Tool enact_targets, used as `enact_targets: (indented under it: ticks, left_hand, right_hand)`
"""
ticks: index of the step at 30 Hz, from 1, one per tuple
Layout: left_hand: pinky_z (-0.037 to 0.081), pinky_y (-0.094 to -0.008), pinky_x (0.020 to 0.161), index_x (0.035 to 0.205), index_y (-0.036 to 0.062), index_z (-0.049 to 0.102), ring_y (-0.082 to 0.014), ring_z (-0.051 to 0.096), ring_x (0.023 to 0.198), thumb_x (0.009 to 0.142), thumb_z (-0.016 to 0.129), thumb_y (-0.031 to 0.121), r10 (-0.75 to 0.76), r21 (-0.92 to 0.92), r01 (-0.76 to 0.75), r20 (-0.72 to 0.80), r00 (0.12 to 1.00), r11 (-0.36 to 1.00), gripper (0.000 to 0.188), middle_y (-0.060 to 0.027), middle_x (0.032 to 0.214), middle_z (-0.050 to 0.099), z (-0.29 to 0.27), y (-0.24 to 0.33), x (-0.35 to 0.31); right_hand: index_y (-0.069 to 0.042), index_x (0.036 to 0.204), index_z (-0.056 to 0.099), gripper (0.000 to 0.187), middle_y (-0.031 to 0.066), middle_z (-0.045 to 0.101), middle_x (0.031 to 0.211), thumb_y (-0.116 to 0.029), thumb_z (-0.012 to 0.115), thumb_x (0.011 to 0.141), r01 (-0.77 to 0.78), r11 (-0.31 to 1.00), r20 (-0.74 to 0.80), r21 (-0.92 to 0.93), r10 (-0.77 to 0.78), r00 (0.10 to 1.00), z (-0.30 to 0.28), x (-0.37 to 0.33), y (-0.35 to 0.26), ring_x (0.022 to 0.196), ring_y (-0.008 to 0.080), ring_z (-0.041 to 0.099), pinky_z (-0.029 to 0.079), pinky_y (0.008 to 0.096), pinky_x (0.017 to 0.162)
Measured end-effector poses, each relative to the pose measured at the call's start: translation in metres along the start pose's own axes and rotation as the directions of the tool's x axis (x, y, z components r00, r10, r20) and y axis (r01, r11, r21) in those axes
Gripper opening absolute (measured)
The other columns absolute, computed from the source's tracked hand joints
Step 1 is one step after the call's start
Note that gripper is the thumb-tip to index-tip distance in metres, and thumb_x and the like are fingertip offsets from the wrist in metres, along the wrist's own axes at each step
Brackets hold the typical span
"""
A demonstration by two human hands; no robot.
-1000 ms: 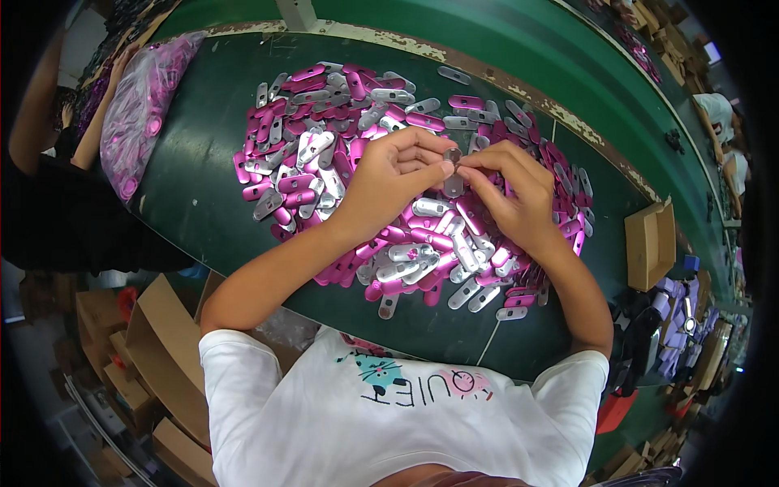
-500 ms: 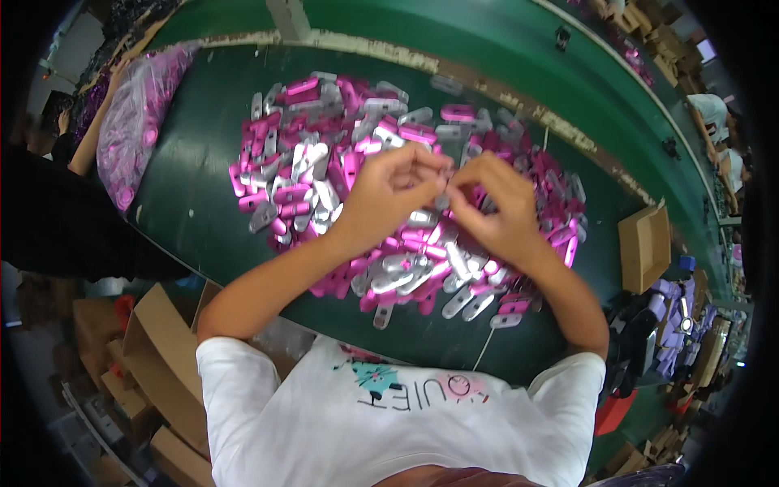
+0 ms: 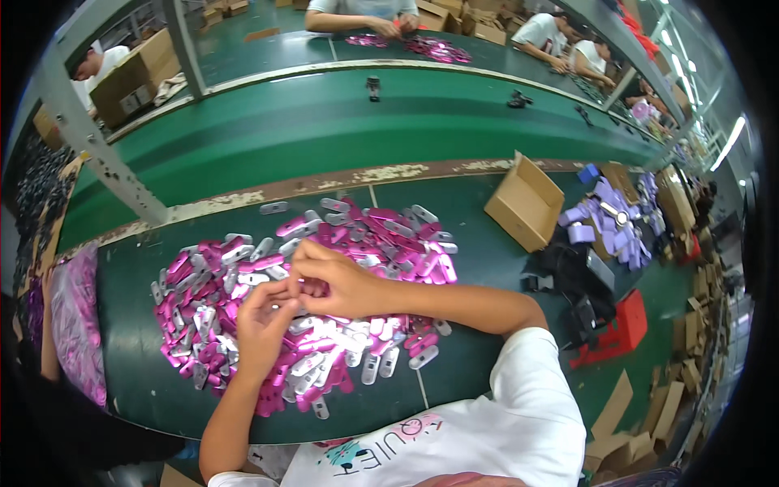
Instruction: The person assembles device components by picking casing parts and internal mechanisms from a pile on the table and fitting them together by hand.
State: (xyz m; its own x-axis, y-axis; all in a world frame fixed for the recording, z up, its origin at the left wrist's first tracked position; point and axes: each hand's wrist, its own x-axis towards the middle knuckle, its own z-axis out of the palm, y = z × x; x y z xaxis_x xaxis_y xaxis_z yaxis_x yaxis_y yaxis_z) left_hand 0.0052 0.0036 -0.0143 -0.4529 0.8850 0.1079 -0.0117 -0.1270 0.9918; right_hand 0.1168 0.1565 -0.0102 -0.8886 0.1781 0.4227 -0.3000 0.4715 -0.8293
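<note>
A broad pile of small oblong pink and silver pieces (image 3: 195, 341) lies on the dark green table (image 3: 130, 316). Above its middle my two hands meet, fingertips against fingertips. My left hand (image 3: 261, 321) has its thumb and fingers pinched together at the meeting point. Reaching across from the right, my right hand (image 3: 337, 282) is closed with curled fingers, also pinching there. Whatever sits between the fingertips is too small and covered to make out. Some silver pieces (image 3: 371, 367) lie loose along the pile's near edge.
A clear bag of pink pieces (image 3: 79, 325) lies at the left, beside another person's arm (image 3: 49, 325). An open cardboard box (image 3: 526, 203), purple parts (image 3: 617, 215) and a red crate (image 3: 617, 329) stand right. Beyond the ledge runs a green belt (image 3: 308, 122); people work across it.
The view has swung up and to the right, bringing the far belt and people across it into sight. Both hands stay pinched together over the pile.
</note>
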Motion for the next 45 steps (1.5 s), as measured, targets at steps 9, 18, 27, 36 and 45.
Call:
enact_targets:
  ticks: [9,18,27,36,45]
  left_hand:
    - [0.051,-0.0213,0.069,0.127,0.0034,0.029,-0.0122,0.062,0.084,0.084,0.061,-0.008,0.101,0.078,-0.092,-0.12,0.988,0.993,0.055,-0.0101,0.088,0.062,0.018,0.004,0.0]
    - [0.053,-0.0229,0.066,0.121,0.0012,0.053,-0.0107,0.066,0.08,0.086,0.065,0.005,0.039,0.024,-0.04,0.015,0.999,0.999,0.037,-0.0076,0.09,0.067,0.004,-0.011,0.004]
    - [0.052,-0.0224,0.072,0.106,-0.002,0.059,-0.0093,0.064,0.079,0.084,0.067,0.008,-0.035,-0.035,0.036,0.026,0.999,0.999,0.026,-0.0067,0.086,0.066,-0.005,-0.009,-0.003]
    - [0.053,-0.0273,0.069,0.084,0.0002,0.063,-0.0135,0.067,0.073,0.082,0.068,0.013,0.113,0.181,-0.117,0.031,0.993,0.976,0.014,-0.008,0.076,0.069,-0.007,-0.004,-0.001]
    - [0.043,-0.0266,0.053,0.073,0.0009,0.05,-0.0082,0.055,0.057,0.078,0.063,0.008,0.194,0.113,-0.192,-0.007,0.981,0.975,0.016,-0.0026,0.06,0.056,0.001,0.01,-0.008]
  right_hand:
    - [0.002,0.104,0.06,0.02,0.0056,0.061,0.091,-0.006,0.065,0.087,-0.312,0.801,0.158,0.51,0.269,0.95,-0.008,-0.007,0.017,0.082,0.0082,0.06,0.051,0.0224,0.069]
    - [0.002,0.094,0.061,0.012,0.0062,0.063,0.083,-0.002,0.067,0.084,-0.224,0.964,-0.107,0.145,0.24,0.965,-0.003,-0.008,0.001,0.077,0.0094,0.062,0.05,0.0215,0.063]
    - [0.002,0.09,0.059,0.013,0.0058,0.06,0.085,0.007,0.064,0.08,-0.081,0.996,-0.15,-0.046,0.073,0.986,0.015,-0.007,-0.014,0.074,0.0103,0.061,0.05,0.0218,0.066]
    - [0.0,0.098,0.055,0.023,0.0045,0.055,0.086,0.008,0.064,0.078,-0.127,0.988,-0.192,-0.085,0.109,0.975,0.012,-0.01,-0.013,0.077,0.0107,0.057,0.048,0.0224,0.069]
    - [-0.004,0.132,0.044,0.047,0.0108,0.063,0.1,-0.002,0.057,0.086,-0.146,0.974,-0.144,-0.172,0.122,0.982,-0.019,0.013,-0.036,0.088,0.018,0.061,0.047,0.0307,0.079]
